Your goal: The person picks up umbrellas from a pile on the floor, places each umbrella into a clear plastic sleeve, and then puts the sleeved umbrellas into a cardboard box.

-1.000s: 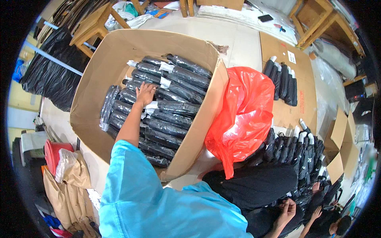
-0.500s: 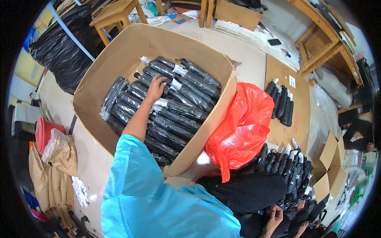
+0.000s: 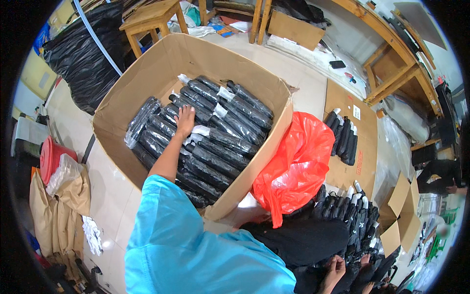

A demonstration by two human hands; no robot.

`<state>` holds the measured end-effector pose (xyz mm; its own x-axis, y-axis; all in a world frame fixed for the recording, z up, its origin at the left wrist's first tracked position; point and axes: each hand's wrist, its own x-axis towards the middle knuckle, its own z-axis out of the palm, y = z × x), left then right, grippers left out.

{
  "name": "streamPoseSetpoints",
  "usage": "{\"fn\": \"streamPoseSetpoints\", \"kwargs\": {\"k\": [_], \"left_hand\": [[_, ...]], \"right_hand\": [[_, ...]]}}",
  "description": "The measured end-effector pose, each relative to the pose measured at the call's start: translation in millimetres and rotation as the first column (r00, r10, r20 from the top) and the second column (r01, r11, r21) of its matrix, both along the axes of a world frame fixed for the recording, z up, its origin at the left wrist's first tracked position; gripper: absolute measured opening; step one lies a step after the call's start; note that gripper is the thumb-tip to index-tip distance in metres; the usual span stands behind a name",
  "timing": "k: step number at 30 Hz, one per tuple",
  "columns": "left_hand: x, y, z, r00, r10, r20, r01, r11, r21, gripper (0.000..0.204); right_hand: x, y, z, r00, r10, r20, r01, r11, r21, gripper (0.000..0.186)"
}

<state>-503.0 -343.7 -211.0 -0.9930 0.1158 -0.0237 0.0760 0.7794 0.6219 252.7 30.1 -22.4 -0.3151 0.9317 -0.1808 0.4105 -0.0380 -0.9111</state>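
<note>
Deep in a large cardboard box [image 3: 122, 76] to the left lie rows of black folding umbrellas [image 3: 225, 142] in clear plastic sleeves, several with white ends. My left hand [image 3: 185, 121] rests palm down on the umbrellas near the middle, fingers stretched and apart, gripping none. My right hand [image 3: 335, 268] is low at the right, over dark clothing, its fingers curled together; whether anything is between them is hidden. Many more black umbrellas [image 3: 355, 215] stand bunched above it, white tips up.
A red plastic bag [image 3: 296, 166] leans against the box's right side. Beyond it, several umbrellas [image 3: 345, 139] lie on flat cardboard [image 3: 338, 95]. An open carton [image 3: 399, 215] stands right. Behind the box is a wooden stool [image 3: 152, 20]; a red bucket [image 3: 55, 158] stands left.
My left hand has drawn back a little toward me and left over the umbrellas, its fingers going from bent to spread flat. The right hand stays curled in nearly the same place.
</note>
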Motion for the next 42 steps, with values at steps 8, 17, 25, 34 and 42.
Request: {"fn": "streamPoseSetpoints", "kwargs": {"k": [8,17,25,34,42], "left_hand": [[1,-76,16,0.955,0.117,-0.273,-0.132,0.990,-0.039,0.059],[43,-87,18,0.972,0.182,-0.151,-0.222,0.925,-0.310,0.089],[48,-73,3,0.959,0.275,0.063,-0.216,0.861,-0.460,0.083],[75,-96,-11,0.896,0.445,0.014,-0.419,0.854,-0.309,0.080],[7,-123,-17,0.883,0.228,0.409,-0.182,0.972,-0.150,0.073]], "right_hand": [[5,-8,-4,1.000,-0.004,-0.014,0.004,1.000,0.026,0.012],[10,-16,0,0.997,0.061,0.056,-0.061,0.998,0.007,0.013],[3,-28,-1,0.988,0.075,0.134,-0.088,0.992,0.089,0.016],[-2,-31,9,0.987,0.103,0.126,-0.114,0.990,0.086,0.017],[14,-41,26,0.953,-0.247,-0.173,0.285,0.925,0.251,0.016]]}}
